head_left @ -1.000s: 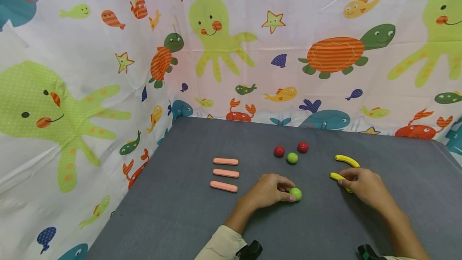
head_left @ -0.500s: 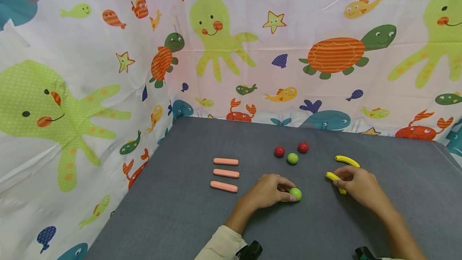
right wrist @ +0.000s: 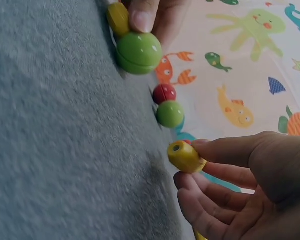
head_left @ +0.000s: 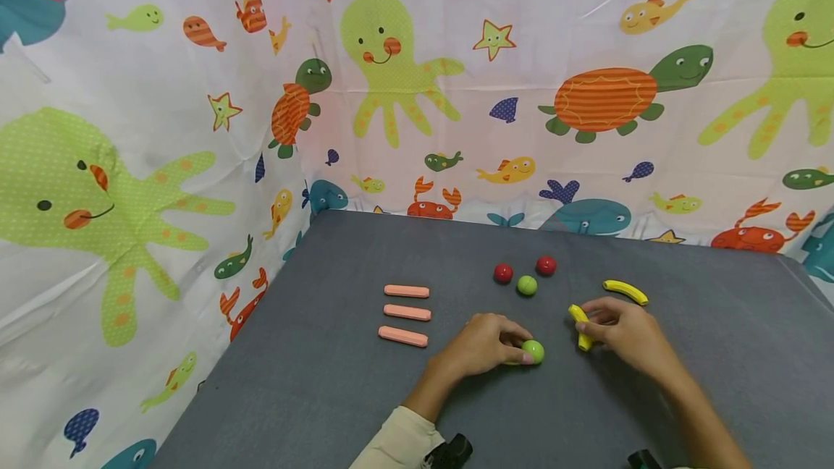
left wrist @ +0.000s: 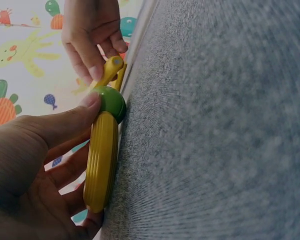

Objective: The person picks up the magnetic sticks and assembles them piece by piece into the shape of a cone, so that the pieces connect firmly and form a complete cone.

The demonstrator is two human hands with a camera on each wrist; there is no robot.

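Observation:
My left hand (head_left: 481, 344) grips a green ball (head_left: 535, 352) low over the grey table, thumb against its side. Lined up with the ball is a yellow ridged stick (left wrist: 101, 162), between the thumb and curled fingers; the head view mostly hides it. To the right, my right hand (head_left: 630, 335) pinches a curved yellow toy banana (head_left: 585, 342) between thumb and fingers, holding it apart from the green ball. A small hole shows in the banana's end (right wrist: 178, 148) in the right wrist view. A second yellow banana (head_left: 625, 292) lies behind the right hand.
Two red balls (head_left: 503, 273) and another green ball (head_left: 527, 286) sit toward the back of the grey table (head_left: 293, 382). At left, pink sticks (head_left: 407, 312) lie in a row. A sea-animal curtain (head_left: 430, 114) borders the table behind and at left.
The right hand has carried its banana leftward, away from the other banana and closer to the left hand's green ball. My left hand has stayed in place.

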